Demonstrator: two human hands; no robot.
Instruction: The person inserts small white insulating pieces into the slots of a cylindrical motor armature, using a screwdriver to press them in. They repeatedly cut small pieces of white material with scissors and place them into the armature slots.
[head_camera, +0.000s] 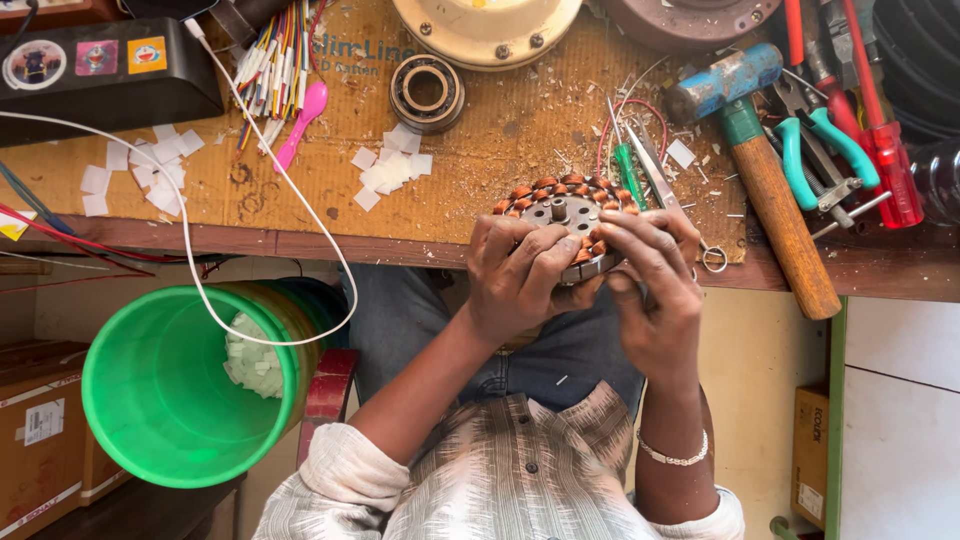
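Both my hands hold a round metal motor stator (562, 207) with copper wire coils around its rim, at the near edge of the wooden workbench (300, 215). My left hand (520, 275) grips its near left side, fingers curled over the coils. My right hand (655, 280) grips its right side, thumb and fingers pressed on the coils at the rim. The stator's near half is hidden behind my fingers.
Small white paper squares (392, 168) lie on the bench, with a bearing (427, 93), a pink spoon (300, 120), coloured wires (275, 50), scissors (655, 175), a hammer (770, 180), pliers (825, 140) and a red screwdriver (885, 140). A green bucket (170, 385) with paper bits stands below left.
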